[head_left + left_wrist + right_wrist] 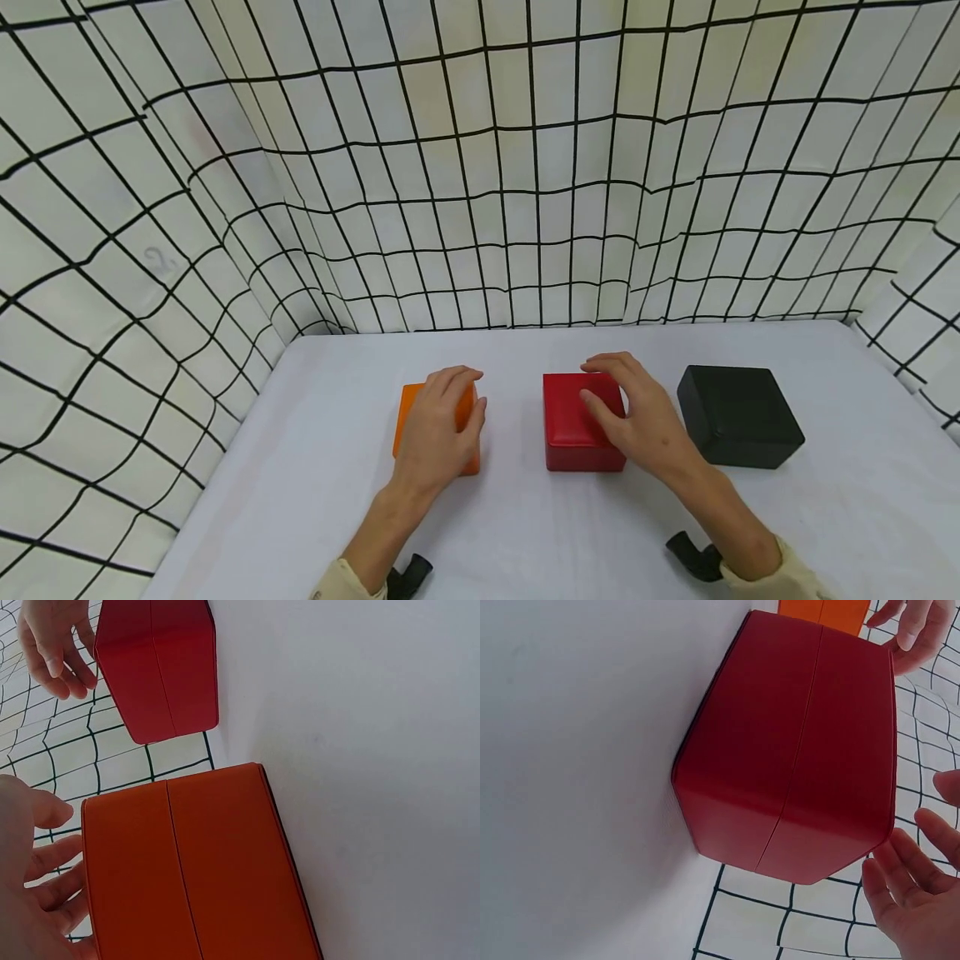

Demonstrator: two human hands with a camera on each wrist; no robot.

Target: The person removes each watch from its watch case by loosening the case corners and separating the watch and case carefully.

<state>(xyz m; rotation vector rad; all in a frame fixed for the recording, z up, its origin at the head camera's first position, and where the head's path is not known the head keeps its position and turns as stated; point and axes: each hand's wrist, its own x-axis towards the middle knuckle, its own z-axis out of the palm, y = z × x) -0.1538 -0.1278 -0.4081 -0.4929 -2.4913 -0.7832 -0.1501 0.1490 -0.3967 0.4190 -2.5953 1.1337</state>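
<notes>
An orange box point(407, 408) lies on the white table, partly hidden under my left hand point(438, 433). Loosely bent, the fingers of that hand spread over its top, and in the left wrist view they sit right beside the top edge of the box. To the right is a red box point(567, 417) with a seam line round its sides. My right hand point(641, 421) reaches over its right part, thumb and fingers apart and gently curved. In the right wrist view its fingertips point(877, 874) come right at the red box's upper edge. Neither hand grips a box.
A black box point(742, 417) stands right of the red one, near my right forearm. Behind and beside the white table point(510, 533) rise pale walls covered with a black net point(487, 200). Dark curved pieces point(693, 557) show at both wrists.
</notes>
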